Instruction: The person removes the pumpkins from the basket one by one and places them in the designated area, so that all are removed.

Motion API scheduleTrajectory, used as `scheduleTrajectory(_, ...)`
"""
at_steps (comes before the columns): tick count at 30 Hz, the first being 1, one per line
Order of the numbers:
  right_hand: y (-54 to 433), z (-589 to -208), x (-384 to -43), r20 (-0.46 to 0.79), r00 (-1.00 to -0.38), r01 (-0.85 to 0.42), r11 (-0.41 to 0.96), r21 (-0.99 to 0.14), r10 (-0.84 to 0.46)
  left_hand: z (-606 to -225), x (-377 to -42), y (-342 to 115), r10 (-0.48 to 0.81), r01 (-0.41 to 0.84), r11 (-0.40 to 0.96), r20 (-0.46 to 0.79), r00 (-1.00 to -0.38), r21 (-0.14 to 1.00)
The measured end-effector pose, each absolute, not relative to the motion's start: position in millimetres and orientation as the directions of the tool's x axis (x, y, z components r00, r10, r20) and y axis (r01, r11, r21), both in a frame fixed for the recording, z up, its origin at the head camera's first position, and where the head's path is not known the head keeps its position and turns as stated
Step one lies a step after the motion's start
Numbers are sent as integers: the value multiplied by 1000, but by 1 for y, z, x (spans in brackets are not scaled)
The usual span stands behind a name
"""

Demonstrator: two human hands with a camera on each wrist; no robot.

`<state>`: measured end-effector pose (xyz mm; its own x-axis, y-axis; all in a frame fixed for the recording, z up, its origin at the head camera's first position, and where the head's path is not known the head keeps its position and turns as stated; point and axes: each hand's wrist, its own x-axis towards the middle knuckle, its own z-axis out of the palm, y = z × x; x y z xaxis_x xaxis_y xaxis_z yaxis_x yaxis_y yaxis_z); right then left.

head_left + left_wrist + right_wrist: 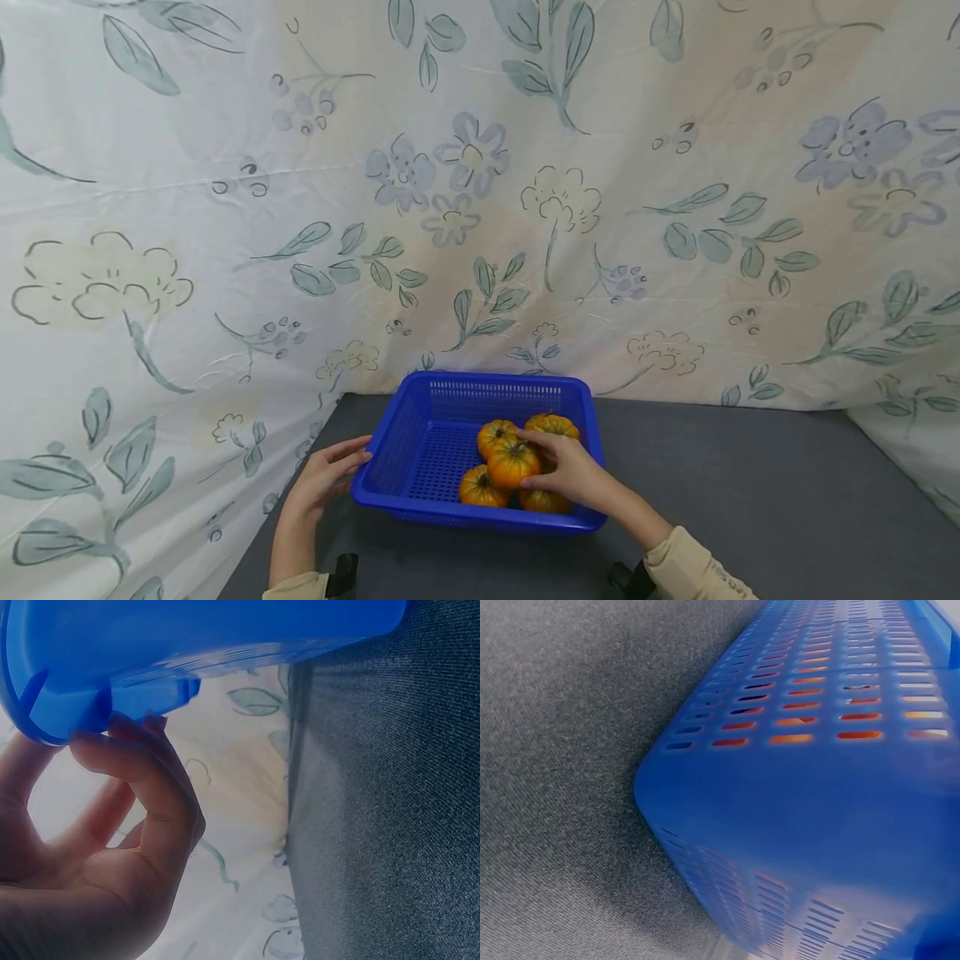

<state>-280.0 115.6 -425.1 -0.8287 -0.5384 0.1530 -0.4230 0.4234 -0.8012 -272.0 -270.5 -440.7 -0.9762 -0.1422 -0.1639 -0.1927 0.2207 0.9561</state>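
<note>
A blue plastic basket [495, 381] with slotted walls holds several small orange pumpkins, bunched in its right half. My left hand [322, 479] grips the rim at the left end; in the left wrist view, the curled fingers [154, 776] lie under the basket's lip [34, 724]. Reaching over the right wall, my right hand [566, 471] holds the uppermost pumpkin [512, 467] between thumb and fingers. Around it lie a pumpkin [480, 490] in front, another [493, 433] behind and one partly covered pumpkin [552, 423] at the back right. The right wrist view shows the basket's outer side [795, 795], not the hand.
The basket stands on a dark grey cloth-covered table [720, 492], whose surface stretches away to the right. A pale curtain [480, 317] printed with leaves and flowers hangs close behind the basket and along the left side.
</note>
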Motion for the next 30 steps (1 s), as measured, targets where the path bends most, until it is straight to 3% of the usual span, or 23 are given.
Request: scheduleTrajectory(30,147,-402,-283,207,-873,-397,399,-827,-441,-439,-270,-268,-154,-192,214,-161,-975,958)
